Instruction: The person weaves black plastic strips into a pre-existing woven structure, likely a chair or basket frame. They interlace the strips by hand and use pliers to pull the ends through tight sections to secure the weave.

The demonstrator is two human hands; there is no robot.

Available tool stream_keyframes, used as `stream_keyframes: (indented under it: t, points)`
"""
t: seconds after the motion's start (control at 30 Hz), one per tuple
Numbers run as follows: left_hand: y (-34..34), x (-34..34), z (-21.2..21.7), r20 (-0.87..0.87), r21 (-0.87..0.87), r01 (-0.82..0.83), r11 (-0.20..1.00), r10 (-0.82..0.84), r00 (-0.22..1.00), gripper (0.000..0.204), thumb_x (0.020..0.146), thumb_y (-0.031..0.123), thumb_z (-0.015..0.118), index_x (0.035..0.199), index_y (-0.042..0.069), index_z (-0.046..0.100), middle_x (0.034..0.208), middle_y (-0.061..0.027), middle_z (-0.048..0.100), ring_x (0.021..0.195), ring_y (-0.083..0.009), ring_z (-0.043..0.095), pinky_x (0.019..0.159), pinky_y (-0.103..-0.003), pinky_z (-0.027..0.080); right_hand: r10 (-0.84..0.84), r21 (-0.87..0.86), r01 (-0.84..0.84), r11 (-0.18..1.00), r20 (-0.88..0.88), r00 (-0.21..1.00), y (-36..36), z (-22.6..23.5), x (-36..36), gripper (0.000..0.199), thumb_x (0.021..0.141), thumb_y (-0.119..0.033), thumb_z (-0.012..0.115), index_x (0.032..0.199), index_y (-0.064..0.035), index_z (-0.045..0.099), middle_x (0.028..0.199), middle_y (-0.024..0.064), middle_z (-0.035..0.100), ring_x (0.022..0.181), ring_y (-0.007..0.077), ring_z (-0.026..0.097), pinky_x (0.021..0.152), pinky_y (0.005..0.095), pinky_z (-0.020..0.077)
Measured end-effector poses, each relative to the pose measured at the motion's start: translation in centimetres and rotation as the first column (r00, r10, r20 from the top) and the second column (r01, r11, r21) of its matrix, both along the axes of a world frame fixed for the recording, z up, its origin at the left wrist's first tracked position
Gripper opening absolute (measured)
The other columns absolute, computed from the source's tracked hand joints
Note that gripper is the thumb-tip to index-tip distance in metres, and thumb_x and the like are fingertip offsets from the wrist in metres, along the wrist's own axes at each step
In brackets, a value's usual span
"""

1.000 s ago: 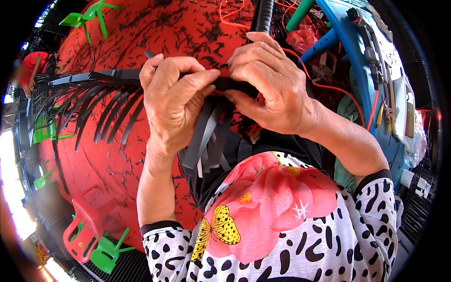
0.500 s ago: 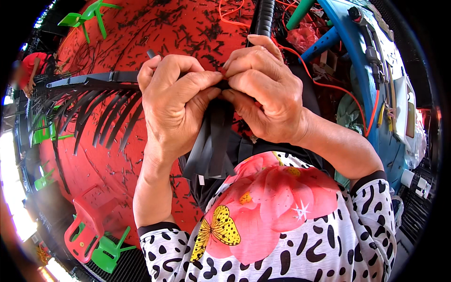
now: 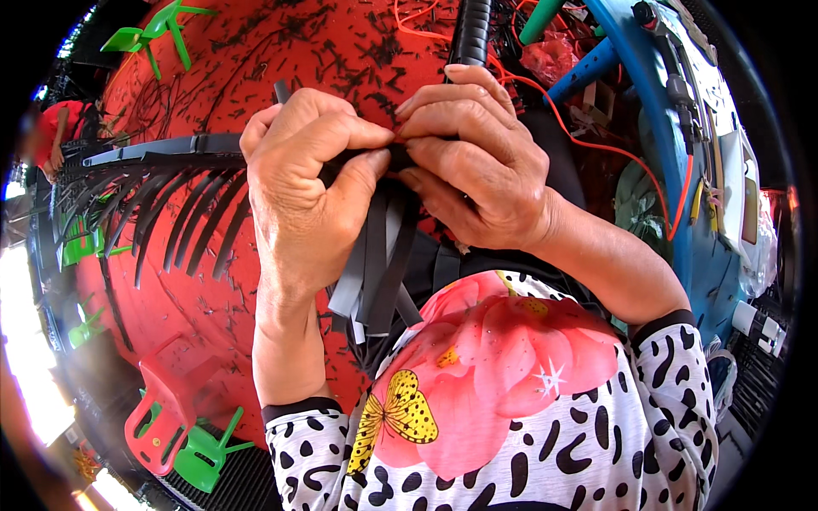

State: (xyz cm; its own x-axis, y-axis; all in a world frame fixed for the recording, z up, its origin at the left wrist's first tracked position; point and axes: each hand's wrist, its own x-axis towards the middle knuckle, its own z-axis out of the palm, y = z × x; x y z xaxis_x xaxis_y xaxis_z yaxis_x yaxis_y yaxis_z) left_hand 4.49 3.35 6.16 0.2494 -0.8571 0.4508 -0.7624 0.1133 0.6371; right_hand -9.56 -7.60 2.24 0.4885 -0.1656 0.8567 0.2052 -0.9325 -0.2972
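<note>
Two bare hands meet at the centre of the frame, working a black band (image 3: 397, 157). The left hand (image 3: 300, 175) is nearly closed, its thumb and forefinger pinching dark material; the right hand (image 3: 490, 162) curls from the other side, fingers and thumb closed around the same piece, though how tightly cannot be told. Flat black strips (image 3: 375, 268) hang just below the fingers toward the wearer's lap.

The work seems partway along. At upper centre, above the right hand, one ribbed black length (image 3: 471, 38) looks neatly finished. What appears left is the loose part: to the left of the left hand, one long dark strip (image 3: 183, 146) runs toward the frame's edge, with a fringe of ends (image 3: 192, 223) dangling from it. The fringe holds well over half a dozen ends, overlapping too much for an exact count; the cluster beneath the hands shows about four or five.

Black scraps beyond counting litter the red floor (image 3: 213, 298). At lower left are one red chair (image 3: 166, 383) and one green chair (image 3: 194, 460). One blue bench (image 3: 637, 77) curves down the right, and one other person (image 3: 51, 119) in red is at far left.
</note>
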Motion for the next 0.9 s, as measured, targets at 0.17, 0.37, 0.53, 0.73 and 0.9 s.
stream_keyframes:
  t: [0.17, 0.37, 0.53, 0.73, 0.9]
  points:
    - [-0.1, 0.0, 0.1, -0.042, 0.018, -0.012, 1.000, 0.013, 0.999, 0.009, 0.069, 0.003, 0.069, 0.077, 0.007, 0.067, 0.076, -0.0022, 0.059, 0.083, -0.0177, 0.060, 0.095, -0.037, 0.032, 0.072, -0.043, -0.074, 0.996, -0.038, 0.997, -1.0, 0.1, -0.4, 0.025, 0.065, -0.007, 0.077, 0.083, -0.0041, 0.060, 0.093, 0.0092, 0.061, 0.095, 0.0281, 0.063, 0.090, 0.0453, 0.0470]
    - [0.0, -0.3, 0.3, -0.027, 0.044, -0.040, 0.998, 0.041, 0.999, 0.009, 0.070, 0.003, 0.069, 0.078, 0.007, 0.067, 0.076, -0.0017, 0.059, 0.084, -0.0174, 0.058, 0.096, -0.037, 0.031, -0.029, 0.179, 0.028, 0.983, 0.007, 1.000, -1.4, -1.2, -4.0, 0.043, 0.063, -0.005, 0.075, 0.104, 0.0015, 0.063, 0.107, 0.0180, 0.062, 0.102, 0.0367, 0.061, 0.088, 0.0449, 0.0484]
    - [-0.3, -0.3, 0.2, -0.060, 0.020, -0.033, 0.999, 0.034, 0.998, 0.008, 0.071, 0.003, 0.069, 0.078, 0.007, 0.068, 0.076, -0.0013, 0.059, 0.083, -0.0168, 0.058, 0.096, -0.037, 0.031, -0.004, 0.300, 0.018, 0.954, -0.047, 0.999, -0.6, -3.5, -5.9, 0.043, 0.065, 0.002, 0.072, 0.107, 0.0031, 0.062, 0.100, 0.0176, 0.062, 0.094, 0.0335, 0.061, 0.081, 0.0397, 0.0503]
    - [-0.3, -0.4, 0.3, -0.060, 0.033, -0.038, 0.999, 0.040, 0.997, 0.008, 0.071, 0.003, 0.070, 0.077, 0.006, 0.068, 0.075, -0.0014, 0.059, 0.083, -0.0165, 0.058, 0.096, -0.036, 0.031, 0.074, 0.382, -0.027, 0.924, -0.108, 0.991, 0.0, -2.3, -5.6, 0.043, 0.069, 0.006, 0.070, 0.111, 0.0023, 0.061, 0.086, 0.0112, 0.062, 0.073, 0.0239, 0.062, 0.065, 0.0331, 0.0509]
    - [-0.4, -0.5, 0.5, -0.051, 0.029, -0.042, 0.999, 0.043, 0.998, 0.007, 0.071, 0.004, 0.070, 0.078, 0.006, 0.068, 0.075, -0.0016, 0.059, 0.083, -0.0164, 0.058, 0.096, -0.037, 0.031, 0.079, 0.234, -0.042, 0.971, -0.151, 0.985, 0.2, -2.6, -4.9, 0.062, 0.068, 0.003, 0.072, 0.127, 0.0002, 0.055, 0.075, 0.0072, 0.055, 0.060, 0.0221, 0.054, 0.057, 0.0324, 0.0464]
